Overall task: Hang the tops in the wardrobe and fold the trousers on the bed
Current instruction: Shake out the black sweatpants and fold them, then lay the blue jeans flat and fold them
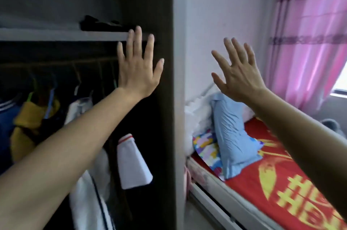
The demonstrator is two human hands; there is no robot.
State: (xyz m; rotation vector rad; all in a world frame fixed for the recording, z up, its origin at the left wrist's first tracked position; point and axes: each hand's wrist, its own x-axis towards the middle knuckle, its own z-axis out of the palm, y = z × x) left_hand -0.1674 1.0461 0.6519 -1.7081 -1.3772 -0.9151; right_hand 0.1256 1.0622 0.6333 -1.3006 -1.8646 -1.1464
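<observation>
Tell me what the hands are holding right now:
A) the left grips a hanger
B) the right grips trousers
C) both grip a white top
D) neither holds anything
D: the left hand, in front of the wardrobe, and the right hand, towards the bed side, are both raised with fingers straight and spread, with nothing in either.

Both bare arms were stretched forward and raised, backs of the hands toward the head camera. The left hand [139, 72] stood upright with its fingers straight and a little spread, thumb out to the right, holding nothing. The right hand [237, 75] was up at about the same height, well apart from the left, its fingers fanned wide and leaning leftward, thumb low on the left, equally empty. Neither forearm wore a sleeve.
</observation>
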